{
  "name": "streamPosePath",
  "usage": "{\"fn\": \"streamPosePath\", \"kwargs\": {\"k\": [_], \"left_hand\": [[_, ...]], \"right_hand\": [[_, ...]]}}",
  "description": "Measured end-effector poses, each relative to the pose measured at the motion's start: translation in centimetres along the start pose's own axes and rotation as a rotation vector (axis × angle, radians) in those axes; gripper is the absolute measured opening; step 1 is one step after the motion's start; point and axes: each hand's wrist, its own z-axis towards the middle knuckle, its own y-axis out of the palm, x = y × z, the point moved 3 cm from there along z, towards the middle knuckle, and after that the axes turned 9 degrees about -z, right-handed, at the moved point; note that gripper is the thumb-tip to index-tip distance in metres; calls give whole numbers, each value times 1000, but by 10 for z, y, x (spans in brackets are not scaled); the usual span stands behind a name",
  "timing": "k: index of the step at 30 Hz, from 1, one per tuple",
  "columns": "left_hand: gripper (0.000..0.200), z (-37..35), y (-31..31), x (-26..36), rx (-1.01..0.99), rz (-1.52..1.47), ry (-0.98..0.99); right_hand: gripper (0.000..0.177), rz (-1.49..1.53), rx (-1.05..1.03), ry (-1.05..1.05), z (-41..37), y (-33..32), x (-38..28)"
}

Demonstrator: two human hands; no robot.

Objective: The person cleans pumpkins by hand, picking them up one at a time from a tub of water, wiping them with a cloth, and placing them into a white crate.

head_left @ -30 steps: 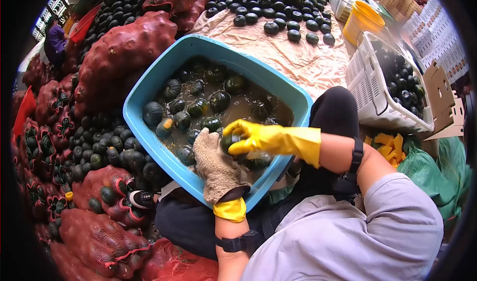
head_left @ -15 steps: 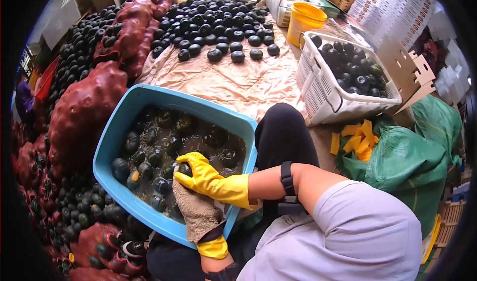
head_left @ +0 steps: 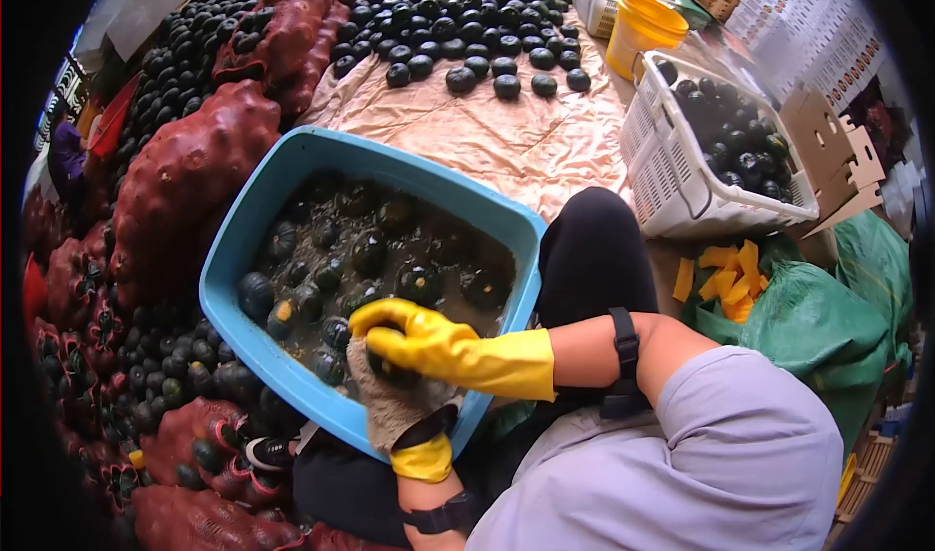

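Over a blue tub (head_left: 429, 166) of murky water, my two hands are closed together around a small dark green pumpkin (head_left: 392, 372), mostly hidden between them. My right hand (head_left: 419, 339), in a yellow rubber glove, curves over its top. Beneath and beside it, my left hand (head_left: 385, 400) wears a tan fleecy cloth mitt, with a yellow glove cuff showing at the wrist. Several other green pumpkins (head_left: 369, 253) float or sit partly under the water around them. One near the tub's left side has an orange patch.
Red mesh sacks (head_left: 195, 181) and loose pumpkins crowd the left. More pumpkins lie on a pale cloth (head_left: 458, 127) ahead. To the right stand a white crate (head_left: 672, 161) holding pumpkins, a yellow bucket (head_left: 643, 35), and a green sack (head_left: 818, 332) beside orange pieces (head_left: 730, 278).
The view has shifted, so the surroundings appear farther right. My right hand has turned over the pumpkin, covering more of it, and both hands stay low at the tub's near side.
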Motion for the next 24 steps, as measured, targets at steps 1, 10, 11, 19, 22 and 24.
{"fn": "streamPosePath", "kwargs": {"k": [1,10,11,19,22,24], "left_hand": [[43,-2,6,-6,14,-28,-20],[71,0,-30,19,-209,1125,776],[67,2,-38,19,-190,1177,837],[27,29,-21,14,84,-117,113],[31,27,-28,21,53,131,231],[31,28,-36,21,65,-13,134]], "right_hand": [[37,93,213,-228,18,-2,28],[83,-819,-230,74,11,-25,-9],[81,-592,-218,252,8,-25,-5],[80,-783,-90,-344,18,-23,8],[72,-805,-273,-211,3,-20,-9],[62,-646,-258,35,3,-20,-14]]}}
